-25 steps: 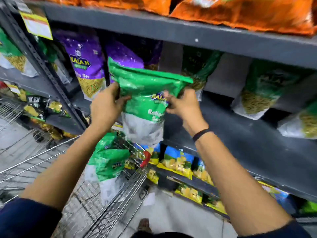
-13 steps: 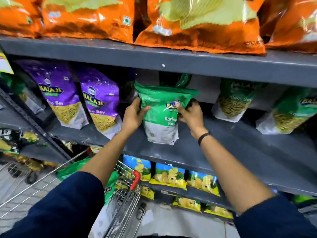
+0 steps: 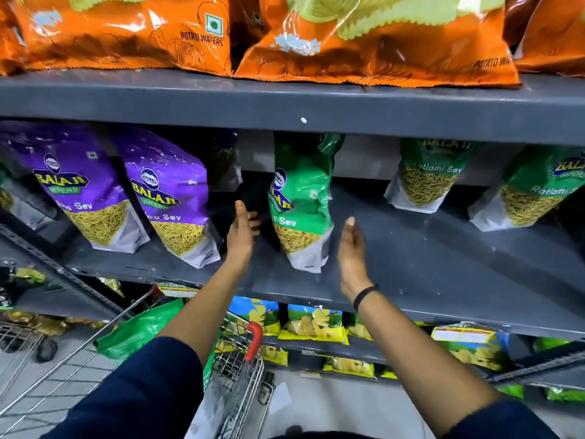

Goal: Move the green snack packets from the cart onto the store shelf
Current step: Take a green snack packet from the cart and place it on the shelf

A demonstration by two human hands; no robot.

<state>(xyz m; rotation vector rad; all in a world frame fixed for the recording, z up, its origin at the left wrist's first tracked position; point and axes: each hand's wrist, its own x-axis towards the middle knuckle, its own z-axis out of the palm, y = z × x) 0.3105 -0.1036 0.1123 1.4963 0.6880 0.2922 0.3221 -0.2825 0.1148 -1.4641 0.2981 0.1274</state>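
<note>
A green snack packet (image 3: pixel 300 204) stands upright on the grey middle shelf (image 3: pixel 443 267), leaning a little. My left hand (image 3: pixel 242 231) is open just left of it and my right hand (image 3: pixel 351 245) is open just right of it; neither touches it. Two more green packets (image 3: pixel 427 175) (image 3: pixel 535 191) stand farther right on the same shelf. Another green packet (image 3: pixel 139 327) lies in the wire cart (image 3: pixel 240 369) below my left arm, partly hidden by my sleeve.
Purple snack packets (image 3: pixel 167 198) stand left of my hands on the same shelf. Orange wafer bags (image 3: pixel 126 33) fill the shelf above. Yellow and blue packets (image 3: pixel 313 324) line the lower shelf. The cart's red handle corner (image 3: pixel 254 340) sits close to the shelf edge.
Both hands carried the green packet up onto the middle shelf, stood it there, and let go; the hands now hover open at either side.
</note>
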